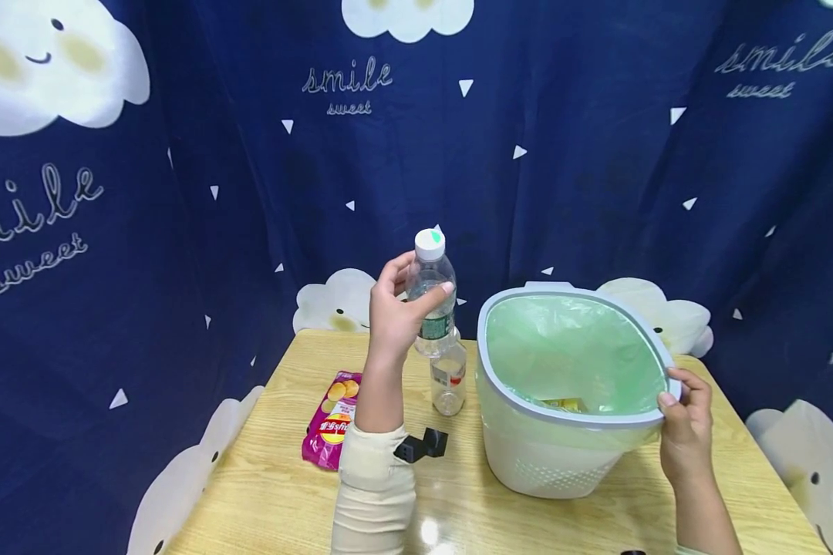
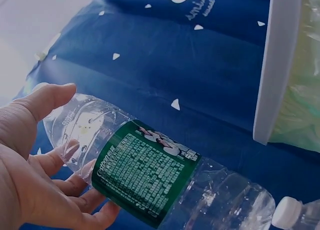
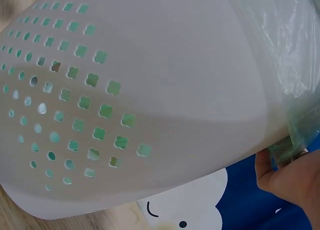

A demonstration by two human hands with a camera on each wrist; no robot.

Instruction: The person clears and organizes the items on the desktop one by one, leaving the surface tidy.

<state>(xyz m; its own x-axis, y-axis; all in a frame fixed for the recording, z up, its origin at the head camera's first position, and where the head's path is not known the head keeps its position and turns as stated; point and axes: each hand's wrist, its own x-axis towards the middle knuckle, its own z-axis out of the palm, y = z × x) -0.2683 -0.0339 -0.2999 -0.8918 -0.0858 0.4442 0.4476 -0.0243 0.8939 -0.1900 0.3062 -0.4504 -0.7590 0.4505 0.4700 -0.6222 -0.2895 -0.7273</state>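
My left hand (image 1: 404, 308) grips a clear plastic bottle (image 1: 436, 297) with a white cap and a green label, held up above the table. In the left wrist view the fingers curl round the upper part of the bottle (image 2: 145, 165), above its label. My right hand (image 1: 687, 420) pinches the grey rim of a white trash bin (image 1: 555, 459) at its right side. A green liner bag (image 1: 569, 347) covers the bin's inside and folds over the rim. Seen from the right wrist, the hand (image 3: 290, 177) holds the liner's edge at the rim.
A second clear bottle (image 1: 448, 389) stands on the wooden table (image 1: 264, 493), left of the bin. Farther left lies a purple chip bag (image 1: 328, 432). Something yellow (image 1: 562, 404) shows inside the bin. Behind the table hangs a dark blue curtain (image 1: 403, 169) with clouds.
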